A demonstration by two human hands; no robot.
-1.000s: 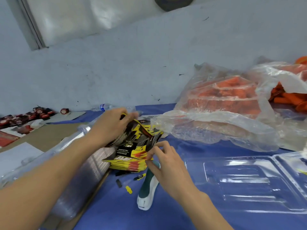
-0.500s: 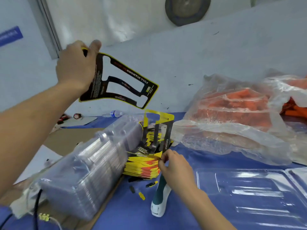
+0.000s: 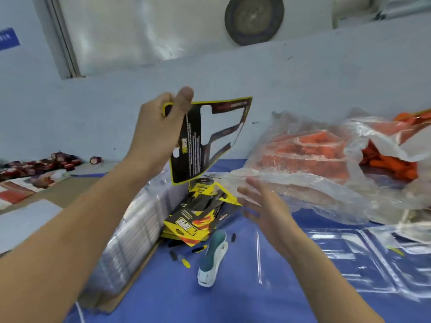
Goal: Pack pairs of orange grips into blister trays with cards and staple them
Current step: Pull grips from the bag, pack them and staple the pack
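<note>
A clear plastic blister tray (image 3: 349,255) lies flat on the blue desk (image 3: 175,299), the right hand (image 3: 265,208) floats with fingers spread, the left hand (image 3: 156,129) pinches a black and yellow card (image 3: 193,155) up high, and bagged orange grips (image 3: 394,165) sit behind.

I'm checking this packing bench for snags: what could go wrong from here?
1. The left hand pinches the black-and-yellow cut-out card by one corner only; it may bend or slip.
2. The pile of yellow printed cards lies splayed beside the teal-and-white stapler; the open right hand nearby could scatter it.
3. Small black and yellow scraps by it might get into the clear plastic blister tray.
</note>
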